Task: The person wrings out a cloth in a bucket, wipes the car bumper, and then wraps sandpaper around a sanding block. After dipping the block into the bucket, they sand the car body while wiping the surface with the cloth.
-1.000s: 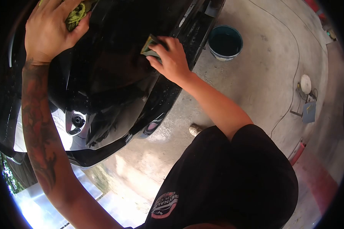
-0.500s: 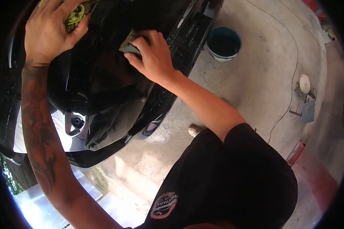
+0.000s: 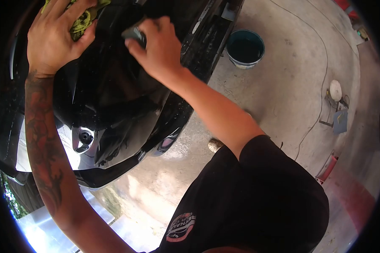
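Note:
My left hand [image 3: 57, 36] is closed over a bunched yellow-green cloth [image 3: 81, 27] at the upper left, against the glossy black car body [image 3: 118, 92]. My right hand [image 3: 162, 48], slightly blurred, pinches a small grey piece of sandpaper [image 3: 134, 35] between thumb and fingers. It lies against the same black panel, to the right of the cloth. Water drops dot the bodywork. Below both hands, a round dark fitting sits in a recess [image 3: 85, 138] of the panel.
On the concrete floor [image 3: 291, 63], right of the car, stands a bucket [image 3: 245, 47] of dark water. A cable [image 3: 326, 71] runs across the floor. Farther right are a small stand with a pale round top [image 3: 335, 90] and a grey sheet [image 3: 340, 121]. My shoe [image 3: 215, 145] shows below.
My right hand has slid up and to the left across the black panel with the sandpaper. My left hand stays on the cloth, nearly in place.

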